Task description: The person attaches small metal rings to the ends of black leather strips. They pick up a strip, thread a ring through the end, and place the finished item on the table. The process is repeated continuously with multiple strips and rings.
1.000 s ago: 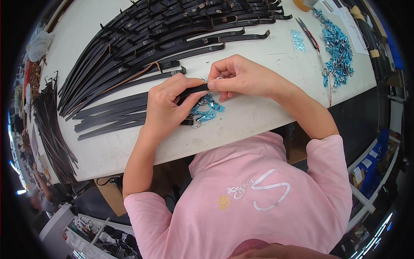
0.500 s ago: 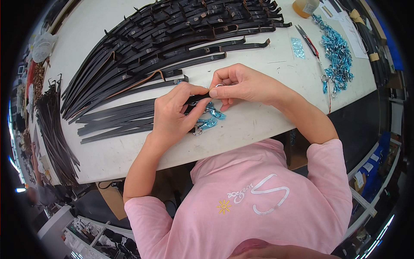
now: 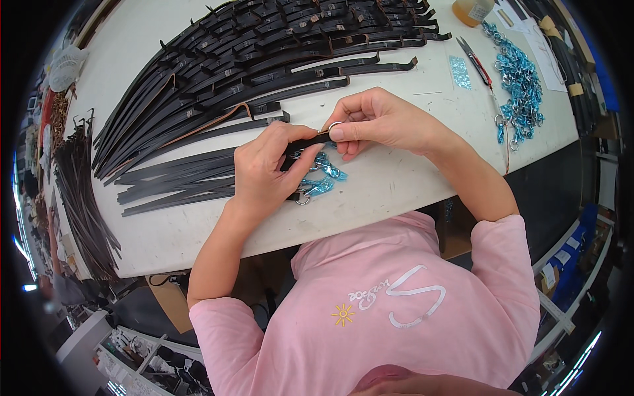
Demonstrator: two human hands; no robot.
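Between thumb and fingers, my left hand (image 3: 259, 165) pinches a black strap (image 3: 310, 141) near its end. My right hand (image 3: 389, 125) is closed on a silver metal ring (image 3: 335, 124) at the tip of that strap, thumb on the near side. Whether the ring is threaded fully through the strap is hidden by my fingers. Just below the hands lie metal clasps in blue plastic wrap (image 3: 323, 186), at the ends of several flat black straps (image 3: 175, 181) that run leftward under my left hand.
A large fanned pile of black straps (image 3: 251, 59) covers the far side of the white table (image 3: 396, 188). Thin black strips (image 3: 82, 191) hang over its left edge. Red-handled snips (image 3: 477, 63), blue-wrapped hardware (image 3: 518, 79) and an amber container (image 3: 471, 10) lie at the right.
My right thumb and fingers have shifted slightly, and the silver ring now stands up more visibly at the strap's tip. My left hand keeps its pinch on the strap.
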